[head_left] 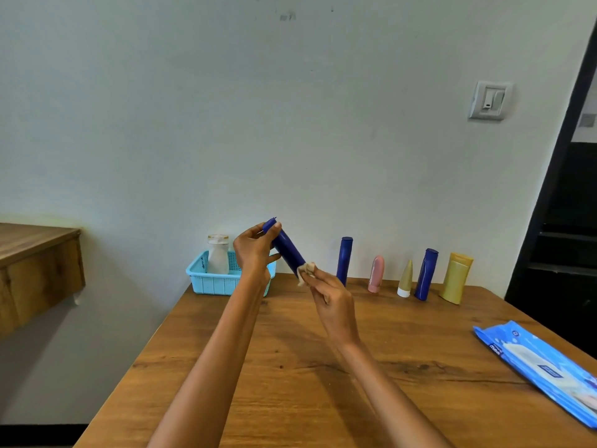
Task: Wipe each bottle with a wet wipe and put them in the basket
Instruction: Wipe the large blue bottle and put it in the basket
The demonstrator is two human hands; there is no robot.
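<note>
Both forearms stretch over the worktop [290, 367]. Left hand [255, 250] fingers grip the tilted blue bottle [287, 247] up top, right hand [332, 302] pinches the wipe [306, 271] at its bottom. Rub hard and it could slip, knocking over the upright blue bottle [344, 260] just beside it. Basket [210, 281] sits behind.

A brown wooden table [403, 376] is standing by a pale wall [226, 108], a white light switch [489, 100] is sitting on it, and maybe a wooden shelf [35, 253] is sticking out.
</note>
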